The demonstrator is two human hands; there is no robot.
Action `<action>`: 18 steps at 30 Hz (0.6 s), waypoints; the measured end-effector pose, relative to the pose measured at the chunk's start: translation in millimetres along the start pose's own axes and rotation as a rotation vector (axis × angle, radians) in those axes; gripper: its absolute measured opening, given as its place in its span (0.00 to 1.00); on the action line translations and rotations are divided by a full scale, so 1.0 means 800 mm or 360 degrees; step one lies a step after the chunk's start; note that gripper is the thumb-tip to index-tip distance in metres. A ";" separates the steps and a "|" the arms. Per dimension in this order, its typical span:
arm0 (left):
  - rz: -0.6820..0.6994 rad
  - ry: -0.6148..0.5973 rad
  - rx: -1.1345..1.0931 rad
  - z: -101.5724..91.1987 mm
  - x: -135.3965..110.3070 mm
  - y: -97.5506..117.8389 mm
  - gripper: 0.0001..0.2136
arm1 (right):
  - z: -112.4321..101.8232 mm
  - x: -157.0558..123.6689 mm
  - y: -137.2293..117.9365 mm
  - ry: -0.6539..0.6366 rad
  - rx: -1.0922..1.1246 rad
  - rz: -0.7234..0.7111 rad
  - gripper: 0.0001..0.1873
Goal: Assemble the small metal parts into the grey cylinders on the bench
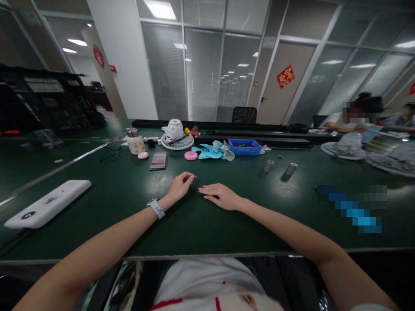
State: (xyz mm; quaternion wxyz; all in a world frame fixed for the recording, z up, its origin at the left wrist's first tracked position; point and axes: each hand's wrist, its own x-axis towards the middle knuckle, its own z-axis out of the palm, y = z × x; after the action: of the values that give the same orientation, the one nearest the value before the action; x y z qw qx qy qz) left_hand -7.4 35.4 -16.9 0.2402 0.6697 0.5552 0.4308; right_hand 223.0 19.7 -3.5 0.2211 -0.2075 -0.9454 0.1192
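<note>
My left hand [182, 185] rests on its side on the green tabletop [201, 233], fingers loosely bent and pointing right, with nothing seen in it. Just to its right lies my right hand [223, 195], palm down and empty, its fingers stretched toward the left one. A small gap separates the two hands. Beyond them are a round pink piece [191, 155] and light blue fan blades [212, 150]. A watch with a pale strap [157, 209] is on my left wrist.
At the back stand a lidded bottle [134, 144], a white fan part on its grille [177, 134] and a blue basket [244, 147]. Two metal cylinders [291, 169] stand right of centre. A long white device [50, 204] lies left. People sit at far right near more fan parts [348, 144].
</note>
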 end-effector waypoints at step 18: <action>-0.0029 -0.0006 -0.0035 0.001 0.000 0.000 0.16 | -0.082 -0.048 0.091 0.1108 -0.0358 0.0676 0.12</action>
State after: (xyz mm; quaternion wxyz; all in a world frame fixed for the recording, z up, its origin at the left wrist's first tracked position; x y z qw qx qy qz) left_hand -6.7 35.3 -17.6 0.2525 0.6628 0.5559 0.4336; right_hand 309.3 75.6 16.8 0.4739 -0.4485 -0.7576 -0.0190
